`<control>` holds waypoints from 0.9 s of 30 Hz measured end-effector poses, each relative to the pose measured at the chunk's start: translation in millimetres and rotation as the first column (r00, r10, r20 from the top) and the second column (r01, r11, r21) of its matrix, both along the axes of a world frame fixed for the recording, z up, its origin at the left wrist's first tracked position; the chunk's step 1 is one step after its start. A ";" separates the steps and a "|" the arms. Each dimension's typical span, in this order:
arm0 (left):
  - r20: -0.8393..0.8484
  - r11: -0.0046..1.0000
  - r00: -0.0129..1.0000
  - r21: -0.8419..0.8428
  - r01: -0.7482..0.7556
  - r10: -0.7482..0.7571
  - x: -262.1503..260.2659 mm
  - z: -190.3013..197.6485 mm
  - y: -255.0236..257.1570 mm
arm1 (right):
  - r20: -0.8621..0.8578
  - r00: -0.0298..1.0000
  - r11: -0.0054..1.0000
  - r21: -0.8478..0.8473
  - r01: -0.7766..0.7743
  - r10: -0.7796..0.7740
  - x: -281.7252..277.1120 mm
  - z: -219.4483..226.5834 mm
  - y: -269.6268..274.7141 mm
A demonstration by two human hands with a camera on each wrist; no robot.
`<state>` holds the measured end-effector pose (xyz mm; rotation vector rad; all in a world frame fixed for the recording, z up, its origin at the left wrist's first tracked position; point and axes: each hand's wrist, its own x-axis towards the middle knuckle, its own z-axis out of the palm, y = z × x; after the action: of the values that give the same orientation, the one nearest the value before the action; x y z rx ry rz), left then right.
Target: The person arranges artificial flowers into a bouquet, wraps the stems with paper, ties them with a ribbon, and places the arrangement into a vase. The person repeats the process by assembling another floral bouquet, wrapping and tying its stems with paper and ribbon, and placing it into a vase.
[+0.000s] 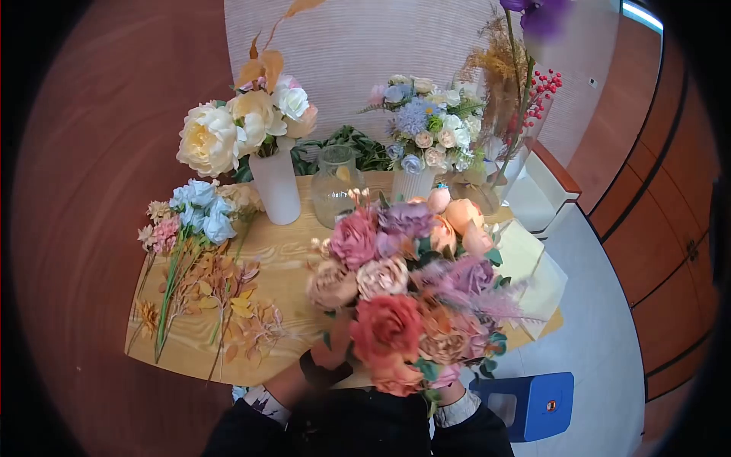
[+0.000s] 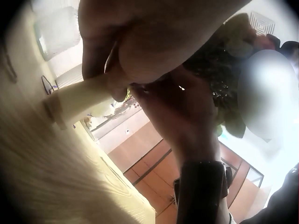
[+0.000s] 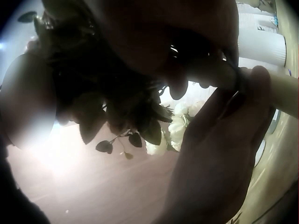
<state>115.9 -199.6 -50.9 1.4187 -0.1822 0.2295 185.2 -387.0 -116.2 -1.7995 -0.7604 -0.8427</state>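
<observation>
A full bouquet of red, mauve, peach and beige flowers is held up in front of the body, over the near side of the table. Its blooms hide most of both hands in the head view. My left hand grips the pale, thick handle below the flowers. Around the same handle, right beside it, curl the fingers of my right hand. From the right wrist, the left hand shows with its thumb along the pale handle; dark leaves hang beside both hands.
On the wooden table stand a white vase of cream flowers, a glass jar, a ribbed vase and a tall glass vase. Loose stems lie at left, pale paper at right. A blue stool stands below.
</observation>
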 end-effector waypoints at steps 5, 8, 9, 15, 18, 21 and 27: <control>-0.048 0.885 0.898 -0.201 0.420 -0.437 4.5 12.9 6.2 | 0.002 1.000 0.995 0.091 0.030 -0.030 1.7 -5.0 2.4; -0.178 0.904 0.898 -0.231 0.360 -0.403 18.8 -66.7 4.3 | 0.000 0.999 0.988 0.147 0.052 -0.052 13.4 0.8 7.1; -0.049 0.697 0.835 -0.578 0.423 -0.548 2.3 -56.8 9.8 | 0.001 0.998 0.985 0.165 0.057 -0.058 12.2 -0.7 10.0; 0.380 0.825 0.739 0.352 0.441 -0.557 30.5 -55.3 -1.2 | 0.054 0.999 0.971 0.240 -0.011 -0.002 20.1 -14.9 10.4; 0.335 0.884 0.892 0.449 0.133 -0.304 11.7 56.0 -6.5 | 0.082 0.996 0.960 0.274 -0.049 0.028 43.2 -7.8 6.4; 0.402 0.821 0.904 0.559 -0.114 -0.149 5.6 66.8 -1.3 | 0.114 0.992 0.951 0.297 -0.088 0.056 68.0 2.2 1.2; 0.198 0.726 0.979 0.680 -0.104 -0.046 41.3 44.4 14.4 | 0.150 0.988 0.940 0.329 -0.087 0.039 125.5 54.1 7.1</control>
<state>157.2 -185.2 -6.5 2.1516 -0.4502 0.3563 310.7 -379.8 -62.1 -1.4178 -0.7125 -0.9996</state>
